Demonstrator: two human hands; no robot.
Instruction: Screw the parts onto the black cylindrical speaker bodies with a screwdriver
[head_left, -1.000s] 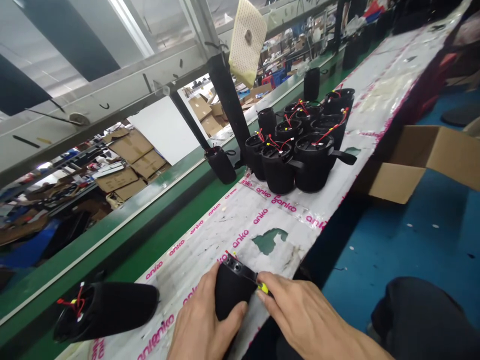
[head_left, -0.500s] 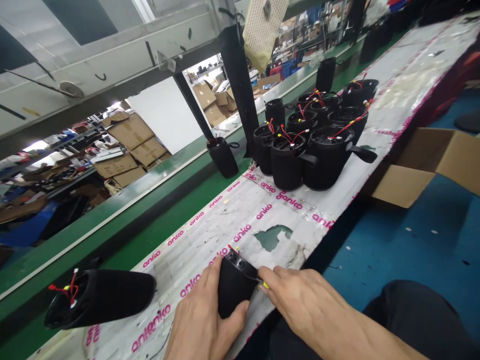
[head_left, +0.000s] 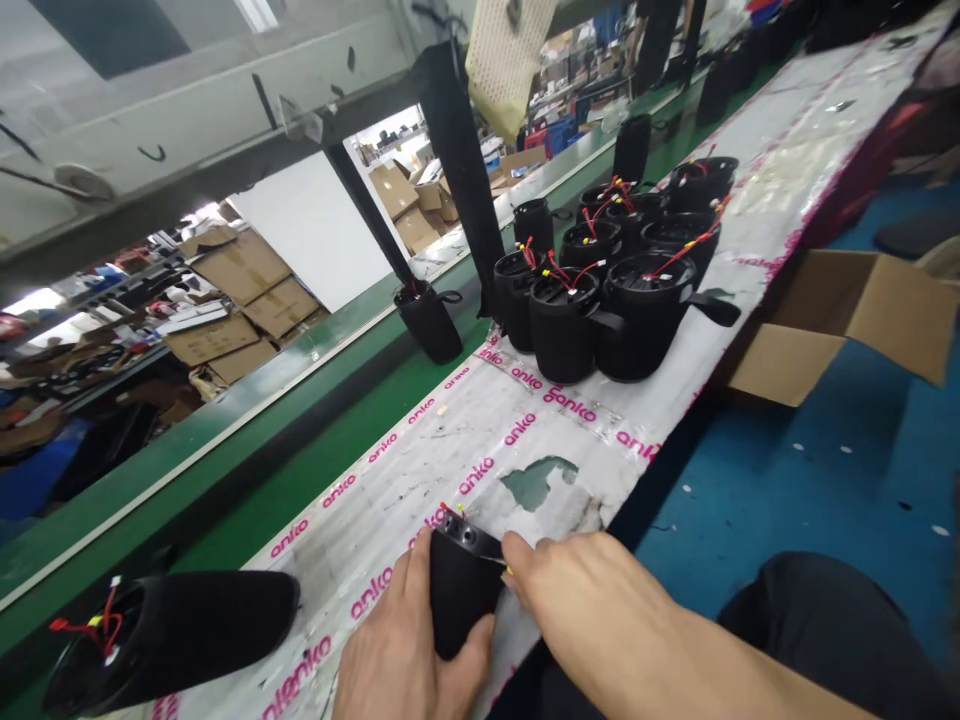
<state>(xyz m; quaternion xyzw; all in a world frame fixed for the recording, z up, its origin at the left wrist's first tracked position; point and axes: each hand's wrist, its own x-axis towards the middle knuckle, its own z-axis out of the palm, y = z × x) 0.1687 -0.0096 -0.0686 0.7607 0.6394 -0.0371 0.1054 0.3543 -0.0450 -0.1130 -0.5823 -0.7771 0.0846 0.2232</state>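
Note:
Low in the head view, a black cloth-covered speaker body [head_left: 459, 590] stands tilted, with a black plastic rim and short red and yellow wires at its top. My left hand [head_left: 409, 640] is wrapped around it from the left, thumb on the near side. Closed at the rim's right end is my right hand [head_left: 585, 590], gripping a thin metal tool [head_left: 493, 560] with a bit of yellow by the fingers; most of it is hidden. The tool's tip touches or nearly touches the rim. Another speaker body [head_left: 217, 625] lies on its side at the left, red wires sticking out.
Several black speaker bodies [head_left: 566, 335] with red wires stand grouped farther along the white printed sheet [head_left: 405, 480]. One more [head_left: 429, 322] stands on the green conveyor belt [head_left: 315, 465]. An open cardboard box [head_left: 795, 365] sits to the right, over the blue floor [head_left: 757, 500].
The view has shifted a little, moving the lying speaker body lower and left in the picture. My right hand has turned slightly at the rim; both hands keep their holds.

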